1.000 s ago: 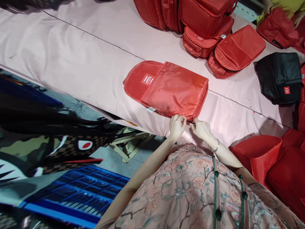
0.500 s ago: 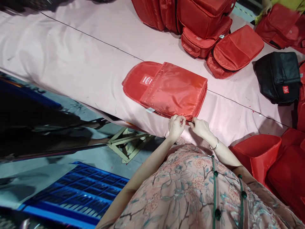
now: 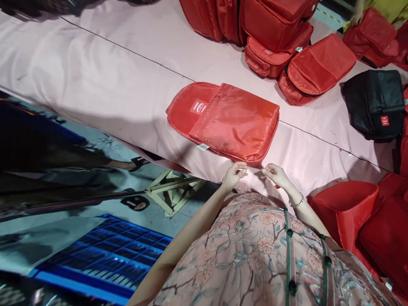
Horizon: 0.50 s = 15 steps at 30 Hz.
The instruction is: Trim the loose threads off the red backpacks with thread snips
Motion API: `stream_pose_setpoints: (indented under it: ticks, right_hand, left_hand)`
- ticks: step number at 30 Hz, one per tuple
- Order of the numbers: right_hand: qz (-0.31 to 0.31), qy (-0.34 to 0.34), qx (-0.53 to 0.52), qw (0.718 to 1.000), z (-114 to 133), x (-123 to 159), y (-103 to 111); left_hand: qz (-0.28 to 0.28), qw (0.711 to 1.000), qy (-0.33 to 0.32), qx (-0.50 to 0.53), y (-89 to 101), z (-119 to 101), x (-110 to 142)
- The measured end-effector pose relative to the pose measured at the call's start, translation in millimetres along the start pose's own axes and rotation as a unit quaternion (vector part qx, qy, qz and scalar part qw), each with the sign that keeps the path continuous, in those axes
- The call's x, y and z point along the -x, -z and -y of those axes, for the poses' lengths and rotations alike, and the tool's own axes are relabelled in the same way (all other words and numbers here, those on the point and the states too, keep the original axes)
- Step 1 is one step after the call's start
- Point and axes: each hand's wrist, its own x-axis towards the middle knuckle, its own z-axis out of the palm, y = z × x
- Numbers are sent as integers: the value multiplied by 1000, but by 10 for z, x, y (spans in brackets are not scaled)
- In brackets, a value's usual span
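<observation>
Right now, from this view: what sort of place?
Likely a bag workshop or packing area: one red bag lies on a long pink-covered table, more red bags are grouped beyond it, and a person in yellow is beside others.

Black bag [image 3: 371,102] with red label [image 3: 385,121] on pink cloth [image 3: 111,85], blue crate [image 3: 79,288] near beige stand [image 3: 175,185]

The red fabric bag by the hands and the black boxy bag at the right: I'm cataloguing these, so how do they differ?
Pose: the red fabric bag lies flat, while the black boxy bag stands up bulkier.
Label: the red bag's reddish label blends in; the black bag's red label stands out.
Place: the red bag is right by the hands, the black bag farther off.
Both rest on the pink-covered table.
</observation>
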Motion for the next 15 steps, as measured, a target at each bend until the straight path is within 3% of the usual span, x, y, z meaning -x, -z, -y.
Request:
stream_pose_setpoints:
  ticks: [5,15]
  right_hand:
    - [-21,0,21,1000,27,-12,-29]
    - [-32,4,81,996,79,-100,-93]
  left_hand:
    - [-48,987,92,121,-145,-28,-91]
    - [-69,983,110,129,-193,-48,-124]
